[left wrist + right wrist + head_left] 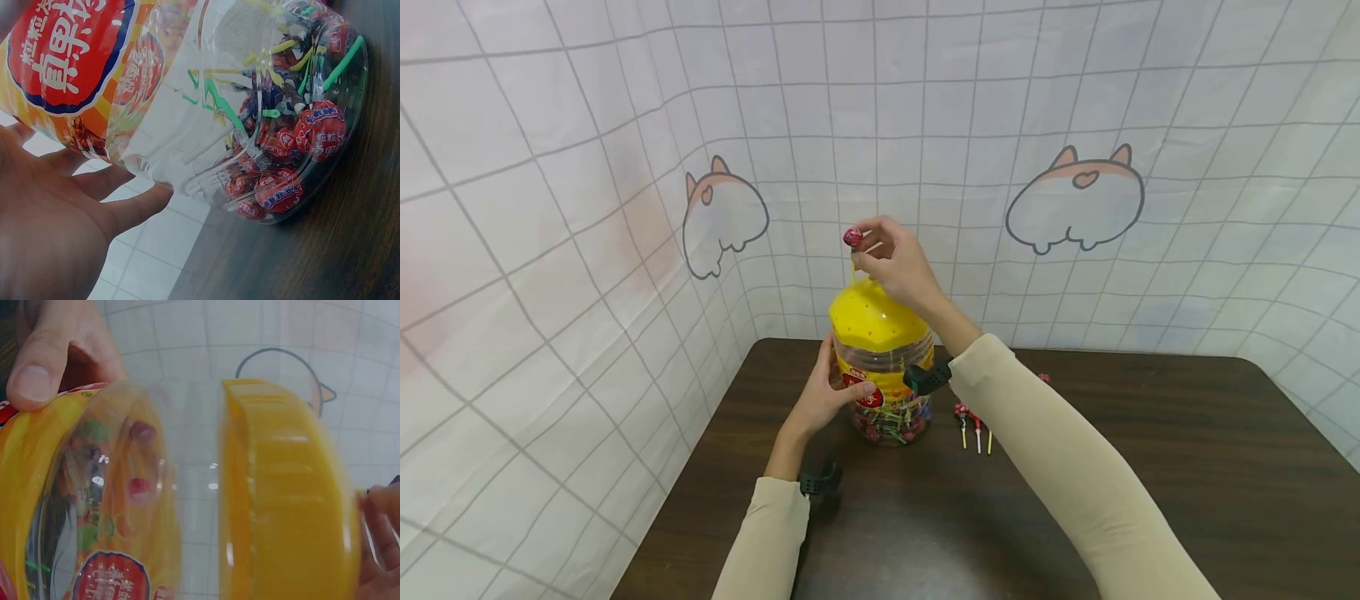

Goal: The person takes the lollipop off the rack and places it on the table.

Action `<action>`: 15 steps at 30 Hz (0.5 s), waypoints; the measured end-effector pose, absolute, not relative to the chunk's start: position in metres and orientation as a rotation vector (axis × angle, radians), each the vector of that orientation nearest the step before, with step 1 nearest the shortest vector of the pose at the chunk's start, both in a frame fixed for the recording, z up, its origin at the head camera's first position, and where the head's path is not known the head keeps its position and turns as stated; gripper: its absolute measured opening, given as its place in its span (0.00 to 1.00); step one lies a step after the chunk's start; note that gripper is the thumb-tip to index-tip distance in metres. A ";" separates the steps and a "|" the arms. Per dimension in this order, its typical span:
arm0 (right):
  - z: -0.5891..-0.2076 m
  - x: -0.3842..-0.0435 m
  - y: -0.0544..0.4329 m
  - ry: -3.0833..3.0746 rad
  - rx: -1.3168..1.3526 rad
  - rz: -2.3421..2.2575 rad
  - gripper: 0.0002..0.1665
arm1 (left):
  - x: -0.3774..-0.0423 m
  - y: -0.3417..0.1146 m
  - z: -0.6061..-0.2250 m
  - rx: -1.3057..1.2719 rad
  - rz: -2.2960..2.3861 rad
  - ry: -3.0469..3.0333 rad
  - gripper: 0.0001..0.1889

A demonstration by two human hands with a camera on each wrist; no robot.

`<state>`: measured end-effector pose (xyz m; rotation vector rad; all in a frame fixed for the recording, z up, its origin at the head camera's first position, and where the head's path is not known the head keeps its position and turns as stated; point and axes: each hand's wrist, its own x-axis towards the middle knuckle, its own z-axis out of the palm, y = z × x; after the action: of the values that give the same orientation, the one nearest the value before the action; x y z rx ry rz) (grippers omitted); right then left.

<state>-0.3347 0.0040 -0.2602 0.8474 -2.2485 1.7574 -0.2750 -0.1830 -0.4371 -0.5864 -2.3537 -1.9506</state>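
Note:
A clear plastic candy jar point(891, 385) with a domed yellow lid point(874, 318) stands upright on the table. My left hand point(818, 403) steadies it from the left side, thumb across the front of the label and fingers around the back. Above the lid, my right hand point(897, 262) pinches a red-wrapped lollipop point(853, 237), its yellow stick pointing down to the lid's top. Whether the stick sits in one of the lid's small holes I cannot tell. Through the jar's lower wall, the left wrist view shows several wrapped lollipops point(279, 189) with green and yellow sticks.
Several lollipops point(977, 422) lie on the dark wooden table point(895, 533) to the right of the jar, partly behind my right forearm. A white gridded cloth point(917, 108) with cartoon animals hangs behind and along the left side.

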 end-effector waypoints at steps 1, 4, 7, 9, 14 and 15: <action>-0.260 -0.333 0.006 -2.226 0.866 1.786 0.21 | -0.275 -0.183 -0.437 -0.584 -1.950 -2.354 0.51; -0.258 -0.329 0.012 -2.181 0.913 1.832 0.22 | -0.275 -0.182 -0.437 -0.574 -1.949 -2.357 0.51; -0.258 -0.324 0.020 -2.141 0.941 1.864 0.22 | -0.274 -0.181 -0.436 -0.560 -1.953 -2.361 0.52; -0.259 -0.321 0.026 -2.122 0.945 1.884 0.23 | -0.273 -0.181 -0.435 -0.557 -1.949 -2.363 0.52; -0.262 -0.314 0.042 -2.082 0.950 1.922 0.24 | -0.272 -0.180 -0.434 -0.586 -1.952 -2.341 0.53; -0.263 -0.313 0.045 -2.073 0.954 1.927 0.24 | -0.272 -0.180 -0.435 -0.591 -1.954 -2.338 0.53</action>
<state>-0.3132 0.0448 -0.2628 0.9542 -2.0731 1.9271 -0.2721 -0.1801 -0.4346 -0.5908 -2.3376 -1.9543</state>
